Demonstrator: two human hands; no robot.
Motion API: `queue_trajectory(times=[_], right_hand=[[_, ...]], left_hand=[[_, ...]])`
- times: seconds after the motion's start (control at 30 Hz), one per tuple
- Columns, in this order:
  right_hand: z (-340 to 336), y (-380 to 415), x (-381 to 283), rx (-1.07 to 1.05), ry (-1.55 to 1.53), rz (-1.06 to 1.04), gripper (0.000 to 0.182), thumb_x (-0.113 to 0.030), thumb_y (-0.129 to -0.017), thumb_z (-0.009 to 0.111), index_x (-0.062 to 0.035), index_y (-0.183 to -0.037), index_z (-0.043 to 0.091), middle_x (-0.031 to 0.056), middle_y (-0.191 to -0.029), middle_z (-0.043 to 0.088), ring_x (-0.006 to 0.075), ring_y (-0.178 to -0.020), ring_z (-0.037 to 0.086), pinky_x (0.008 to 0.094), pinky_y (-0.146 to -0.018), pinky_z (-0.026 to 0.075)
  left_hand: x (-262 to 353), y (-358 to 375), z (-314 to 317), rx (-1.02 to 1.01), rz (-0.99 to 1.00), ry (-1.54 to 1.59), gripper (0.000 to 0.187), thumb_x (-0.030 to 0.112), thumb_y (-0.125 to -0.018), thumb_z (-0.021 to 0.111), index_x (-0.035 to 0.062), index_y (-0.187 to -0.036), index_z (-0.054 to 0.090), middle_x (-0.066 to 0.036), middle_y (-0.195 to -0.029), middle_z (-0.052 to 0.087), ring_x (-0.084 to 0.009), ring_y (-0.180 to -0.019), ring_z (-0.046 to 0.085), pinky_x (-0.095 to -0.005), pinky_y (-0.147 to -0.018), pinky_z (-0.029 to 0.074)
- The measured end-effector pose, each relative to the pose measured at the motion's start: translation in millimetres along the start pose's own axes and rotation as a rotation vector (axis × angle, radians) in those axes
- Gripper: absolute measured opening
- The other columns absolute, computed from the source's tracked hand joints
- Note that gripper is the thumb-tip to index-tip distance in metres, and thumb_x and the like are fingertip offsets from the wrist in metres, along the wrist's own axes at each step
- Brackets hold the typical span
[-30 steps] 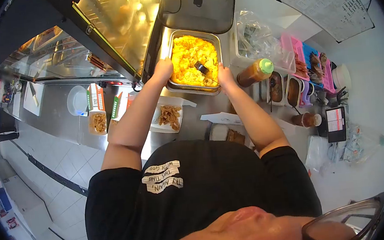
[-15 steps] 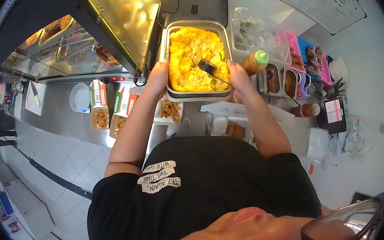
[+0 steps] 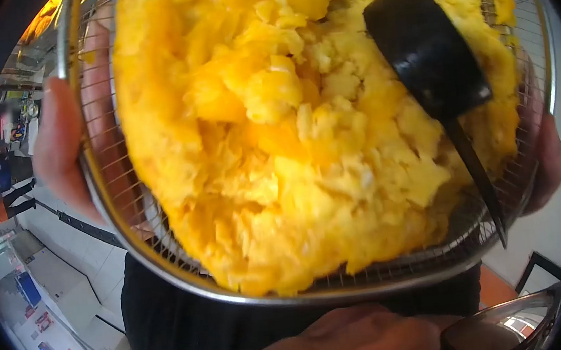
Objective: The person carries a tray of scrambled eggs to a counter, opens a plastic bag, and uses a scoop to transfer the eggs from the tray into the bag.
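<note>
Nearest to us, along the bottom edge, we see only the person's black shirt and a dark glasses frame at the lower right corner; both are cut off by the round lens border.

Just above them sits the near rim of the shiny metal wire-mesh tray, lifted so close to the camera that it fills nearly the whole view and hides whatever lies under it. Its far rim runs out of the top of the picture, so we cannot make out its full shape.

Our left hand shows at the tray's left edge, its grip clenched on the rim, with fingers visible through the mesh behind it. Our right hand is mostly hidden behind the tray's right edge; only a sliver of it shows, pressed against the rim, and we take its grip to be closed on the tray too, though the fingers cannot be seen.

Inside the tray lies a heaped mass of bright yellow scrambled egg, reaching from the near rim to the top of the frame. A black plastic scoop rests in the egg near the tray's right side, bowl away from us, its thin handle pointing toward the near right rim.

Far off at the left edge we glimpse a tiled floor, too small and blurred to read further.
</note>
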State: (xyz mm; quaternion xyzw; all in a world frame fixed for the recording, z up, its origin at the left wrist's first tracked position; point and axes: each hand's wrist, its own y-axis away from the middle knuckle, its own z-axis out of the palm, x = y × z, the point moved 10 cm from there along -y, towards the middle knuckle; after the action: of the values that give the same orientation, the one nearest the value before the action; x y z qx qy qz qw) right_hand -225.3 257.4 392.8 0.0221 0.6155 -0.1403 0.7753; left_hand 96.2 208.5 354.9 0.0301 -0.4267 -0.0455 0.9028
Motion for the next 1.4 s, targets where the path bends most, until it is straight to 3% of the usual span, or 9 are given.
queue_trajectory(times=[0.33, 0.47, 0.9, 1.07, 1.2, 1.4], right_hand=[[0.1, 42.3, -7.2, -0.022, -0.208, -0.090, 0.052, -0.027, -0.088, 0.056, 0.0042, -0.129, 0.047, 0.0157, -0.117, 0.058, 0.0218, -0.105, 0.057, 0.0311, -0.091, 0.046], [10.9, 16.6, 1.5, -0.011, -0.217, -0.070, 0.053, -0.028, -0.087, 0.055, 0.0044, -0.129, 0.047, 0.0163, -0.117, 0.058, 0.0224, -0.105, 0.057, 0.0317, -0.091, 0.046], [16.0, 25.0, -9.9, -0.017, -0.296, -0.077, 0.057, -0.033, -0.086, 0.053, 0.0050, -0.128, 0.047, 0.0185, -0.118, 0.058, 0.0243, -0.106, 0.058, 0.0334, -0.092, 0.046], [20.5, 30.7, -7.4, -0.061, -0.382, -0.086, 0.059, -0.034, -0.085, 0.053, 0.0052, -0.128, 0.047, 0.0193, -0.118, 0.058, 0.0250, -0.106, 0.058, 0.0341, -0.093, 0.046], [-3.2, 44.2, -5.0, 0.003, -0.265, -0.052, 0.060, -0.035, -0.085, 0.053, 0.0055, -0.128, 0.047, 0.0191, -0.119, 0.058, 0.0252, -0.108, 0.058, 0.0340, -0.094, 0.046], [-42.7, 69.2, -24.0, 0.044, -0.095, -0.016, 0.057, -0.036, -0.086, 0.053, 0.0047, -0.125, 0.048, 0.0167, -0.115, 0.057, 0.0230, -0.104, 0.057, 0.0324, -0.090, 0.046]], left_hand=[[12.9, 40.3, -12.0, -0.190, 0.119, 0.083, 0.048, 0.033, -0.094, 0.043, 0.0002, -0.128, 0.049, -0.014, -0.122, 0.057, -0.0222, -0.110, 0.057, -0.0338, -0.096, 0.045], [15.8, 6.2, -16.1, -0.205, 0.095, 0.104, 0.047, 0.033, -0.094, 0.042, 0.0000, -0.128, 0.048, -0.014, -0.123, 0.057, -0.0224, -0.110, 0.057, -0.0342, -0.095, 0.045], [2.9, 4.9, 1.5, -0.338, 0.045, 0.222, 0.047, 0.033, -0.097, 0.039, -0.0005, -0.129, 0.047, -0.015, -0.125, 0.055, -0.0233, -0.111, 0.057, -0.0352, -0.095, 0.047], [-23.4, 6.5, 24.5, -0.475, 0.015, 0.307, 0.047, 0.032, -0.098, 0.038, -0.0007, -0.129, 0.047, -0.016, -0.126, 0.055, -0.0237, -0.112, 0.057, -0.0356, -0.095, 0.048], [-61.2, 19.4, 45.5, -0.542, -0.037, 0.348, 0.047, 0.033, -0.098, 0.037, -0.0008, -0.130, 0.046, -0.016, -0.127, 0.054, -0.0241, -0.112, 0.057, -0.0361, -0.095, 0.048], [-55.6, 52.7, 48.1, -0.413, -0.058, 0.310, 0.048, 0.034, -0.098, 0.038, -0.0007, -0.130, 0.045, -0.016, -0.127, 0.054, -0.0250, -0.113, 0.056, -0.0375, -0.095, 0.048]])
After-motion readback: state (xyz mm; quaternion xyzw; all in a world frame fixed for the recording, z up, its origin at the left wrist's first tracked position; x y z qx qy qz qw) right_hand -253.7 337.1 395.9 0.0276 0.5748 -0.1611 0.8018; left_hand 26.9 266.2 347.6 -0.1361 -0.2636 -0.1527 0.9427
